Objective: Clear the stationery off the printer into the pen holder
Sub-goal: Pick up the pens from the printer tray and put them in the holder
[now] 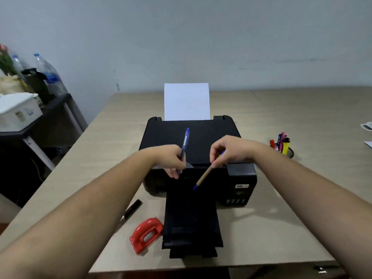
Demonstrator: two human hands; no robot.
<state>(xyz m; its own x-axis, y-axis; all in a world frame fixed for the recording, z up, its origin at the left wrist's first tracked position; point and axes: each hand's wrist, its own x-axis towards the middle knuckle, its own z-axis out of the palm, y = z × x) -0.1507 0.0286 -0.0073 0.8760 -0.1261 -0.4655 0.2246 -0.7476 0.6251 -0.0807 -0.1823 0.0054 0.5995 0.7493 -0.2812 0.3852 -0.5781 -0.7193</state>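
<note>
A black printer [203,137] sits mid-table with white paper [186,101] standing in its rear feed. My left hand [170,160] is above the printer's front edge, shut on a blue pen [185,141] whose cap end points up and away. My right hand [231,150] hovers over the printer's right side, shut on a brown paper-barrel pen [203,177] with a blue tip pointing down toward the output tray. The pen holder [289,153], dark mesh, stands on the table to the right of the printer with several coloured pens and markers in it.
A red hole punch [146,234] and a black ruler [131,211] lie on the table left of the printer's output tray [191,224]. A side table at far left carries a white box [18,111] and plastic bottles [49,75]. A cup rim [366,125] shows at far right.
</note>
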